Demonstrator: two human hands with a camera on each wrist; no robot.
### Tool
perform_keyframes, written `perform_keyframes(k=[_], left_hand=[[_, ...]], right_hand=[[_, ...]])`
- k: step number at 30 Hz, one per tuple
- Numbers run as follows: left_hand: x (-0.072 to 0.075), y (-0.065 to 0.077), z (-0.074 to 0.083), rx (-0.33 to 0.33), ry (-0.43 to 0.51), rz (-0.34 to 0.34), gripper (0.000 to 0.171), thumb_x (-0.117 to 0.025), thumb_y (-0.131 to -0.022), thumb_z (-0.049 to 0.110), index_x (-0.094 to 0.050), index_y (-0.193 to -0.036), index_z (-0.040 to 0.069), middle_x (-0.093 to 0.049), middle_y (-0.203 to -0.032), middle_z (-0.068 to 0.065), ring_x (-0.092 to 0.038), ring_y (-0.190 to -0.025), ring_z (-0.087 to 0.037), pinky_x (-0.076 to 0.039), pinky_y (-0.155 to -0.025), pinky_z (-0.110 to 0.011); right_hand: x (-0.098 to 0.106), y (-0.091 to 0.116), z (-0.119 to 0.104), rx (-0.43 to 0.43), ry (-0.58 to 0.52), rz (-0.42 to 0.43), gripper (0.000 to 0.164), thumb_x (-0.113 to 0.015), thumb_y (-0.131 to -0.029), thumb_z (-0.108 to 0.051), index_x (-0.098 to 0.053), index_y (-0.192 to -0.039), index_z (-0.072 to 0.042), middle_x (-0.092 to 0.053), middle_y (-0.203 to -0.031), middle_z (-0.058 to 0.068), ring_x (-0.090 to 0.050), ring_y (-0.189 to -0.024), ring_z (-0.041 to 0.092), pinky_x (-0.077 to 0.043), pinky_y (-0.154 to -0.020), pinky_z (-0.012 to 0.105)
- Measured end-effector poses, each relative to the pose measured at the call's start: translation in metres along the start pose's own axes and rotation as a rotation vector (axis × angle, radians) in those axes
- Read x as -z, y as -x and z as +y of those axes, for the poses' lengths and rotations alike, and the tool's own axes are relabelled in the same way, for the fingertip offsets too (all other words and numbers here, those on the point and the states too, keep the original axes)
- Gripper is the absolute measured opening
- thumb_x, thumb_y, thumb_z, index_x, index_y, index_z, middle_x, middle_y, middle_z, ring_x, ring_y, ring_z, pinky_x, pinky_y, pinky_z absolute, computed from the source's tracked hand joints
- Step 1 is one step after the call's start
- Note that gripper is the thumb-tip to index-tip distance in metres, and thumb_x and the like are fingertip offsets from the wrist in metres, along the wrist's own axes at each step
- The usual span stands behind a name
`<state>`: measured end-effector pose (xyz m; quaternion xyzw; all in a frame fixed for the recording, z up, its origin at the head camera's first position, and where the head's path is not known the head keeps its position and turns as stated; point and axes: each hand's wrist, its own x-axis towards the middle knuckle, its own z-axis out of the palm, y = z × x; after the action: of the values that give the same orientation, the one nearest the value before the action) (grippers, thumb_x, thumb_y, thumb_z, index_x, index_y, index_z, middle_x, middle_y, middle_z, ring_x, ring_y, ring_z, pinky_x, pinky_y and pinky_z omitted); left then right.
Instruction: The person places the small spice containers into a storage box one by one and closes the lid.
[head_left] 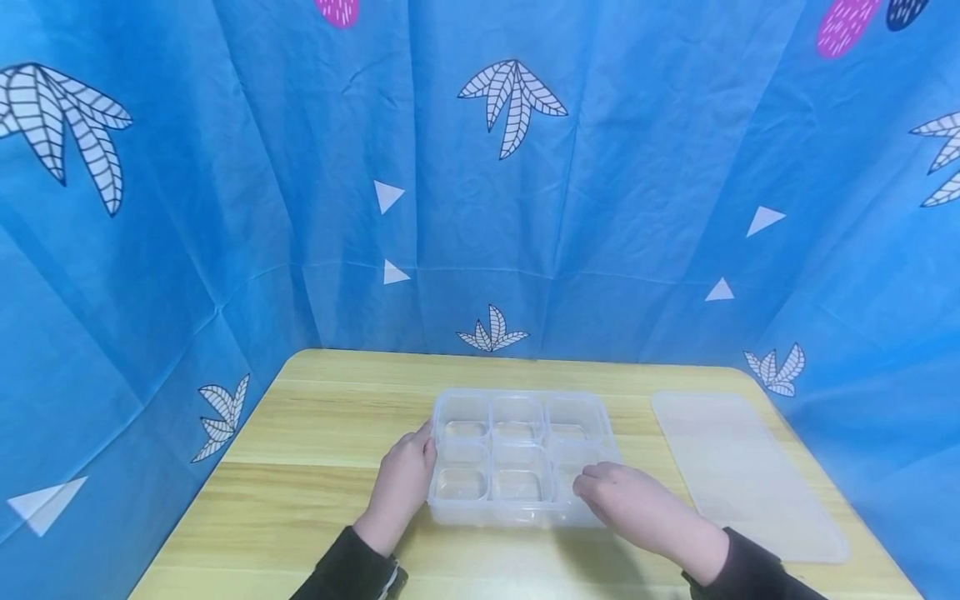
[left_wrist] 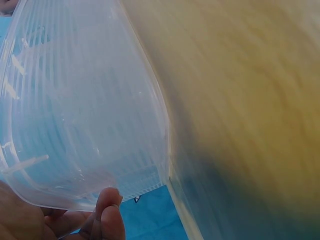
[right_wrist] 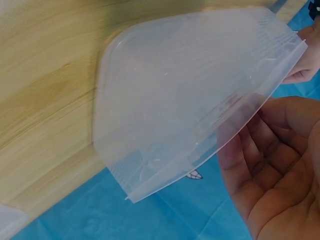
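A clear plastic divided storage box [head_left: 491, 512] stands on the table, its small square compartments laid out in two rows. At its left wall my left hand [head_left: 408, 471] grips the side; in the left wrist view the fingers [left_wrist: 110, 215] bend against the translucent corner. My right hand [head_left: 626, 504] is over the front right compartment box [head_left: 564, 467], fingers curled at its rim. Through the clear wall in the right wrist view, the fingertips [right_wrist: 232, 150] show inside the box, with the thumb at the rim. The exact contact of the right fingertips is partly hidden.
A flat translucent lid [head_left: 750, 475] lies on the right side of the wooden table [head_left: 315, 417]. Behind and at both sides hangs a blue patterned curtain [head_left: 480, 217]. Dark sleeves [head_left: 348, 571] cover both forearms.
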<state>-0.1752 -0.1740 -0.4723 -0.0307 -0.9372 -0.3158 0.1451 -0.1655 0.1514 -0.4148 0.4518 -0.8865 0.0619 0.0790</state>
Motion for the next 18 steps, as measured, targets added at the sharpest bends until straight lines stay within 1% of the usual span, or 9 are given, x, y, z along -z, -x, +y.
perform_keyframes(k=[7, 10, 14, 18], left_hand=[[-0.0009, -0.0001, -0.0003, 0.003, 0.005, 0.006, 0.039, -0.052, -0.103, 0.011, -0.055, -0.136, -0.009, -0.068, -0.098, -0.020, -0.061, -0.070, -0.018, -0.057, -0.062, -0.030], [-0.0005, 0.0002, 0.0001, 0.008, 0.005, 0.001, 0.039, -0.051, -0.103, 0.011, -0.055, -0.137, -0.008, -0.067, -0.094, -0.018, -0.058, -0.066, -0.015, -0.054, -0.059, -0.028], [0.0005, 0.0004, 0.0005, 0.014, 0.013, -0.010, 0.039, -0.051, -0.104, 0.011, -0.054, -0.137, -0.008, -0.065, -0.087, -0.014, -0.049, -0.058, -0.011, -0.046, -0.052, -0.022], [0.0008, 0.0001, 0.0002, 0.006, 0.016, -0.008, 0.039, -0.051, -0.104, 0.011, -0.054, -0.137, -0.009, -0.061, -0.082, -0.010, -0.044, -0.055, -0.010, -0.043, -0.049, -0.021]], right_hand=[[-0.0013, 0.0012, 0.0013, -0.006, -0.017, 0.024, 0.019, -0.069, -0.085, 0.003, -0.063, -0.081, -0.014, -0.050, -0.072, -0.012, -0.048, -0.065, 0.004, -0.047, -0.056, 0.021], [-0.0015, 0.0016, 0.0020, -0.007, -0.022, 0.034, 0.017, -0.071, -0.084, 0.002, -0.065, -0.084, -0.013, -0.053, -0.075, -0.011, -0.052, -0.067, 0.005, -0.049, -0.059, 0.022], [0.0009, 0.0013, 0.0033, -0.018, -0.030, 0.038, 0.014, -0.072, -0.083, 0.000, -0.066, -0.085, -0.013, -0.057, -0.077, -0.009, -0.055, -0.070, 0.007, -0.052, -0.062, 0.023], [0.0050, 0.0007, 0.0054, -0.028, -0.033, 0.042, 0.013, -0.072, -0.084, -0.001, -0.066, -0.086, -0.013, -0.058, -0.078, -0.008, -0.057, -0.071, 0.008, -0.053, -0.063, 0.025]])
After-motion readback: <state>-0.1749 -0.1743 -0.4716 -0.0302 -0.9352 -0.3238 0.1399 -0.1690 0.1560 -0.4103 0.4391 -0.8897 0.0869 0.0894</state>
